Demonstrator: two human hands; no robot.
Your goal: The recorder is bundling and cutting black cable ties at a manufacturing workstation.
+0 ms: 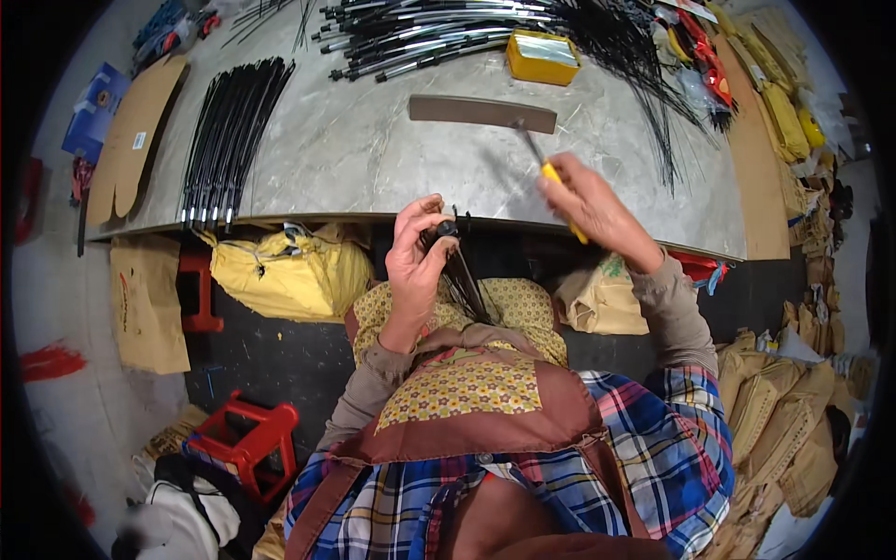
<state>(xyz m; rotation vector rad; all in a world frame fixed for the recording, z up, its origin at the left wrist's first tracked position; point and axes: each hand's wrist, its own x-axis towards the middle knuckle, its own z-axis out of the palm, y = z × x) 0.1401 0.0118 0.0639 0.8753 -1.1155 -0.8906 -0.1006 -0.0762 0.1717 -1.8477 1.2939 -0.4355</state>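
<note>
Just in front of the table edge, my left hand (416, 257) is closed round the dark, round end of what looks like a folded umbrella frame (464, 285). Its thin black ribs slant down toward my lap. Over the table to the right, my right hand (590, 201) grips a yellow-handled tool (553, 174) with a narrow dark shaft. Motion blurs the shaft, so its exact kind is unclear. The tool's far end overlaps a long brown bar (467, 109) lying on the table; whether they touch I cannot tell.
Similar black frames lie in a row (233, 140) at the table's left, and a silver-and-black pile (420, 37) lies at the back beside a yellow box (543, 58). A yellow sack (289, 273) sits below the table. A red stool (245, 439) stands lower left.
</note>
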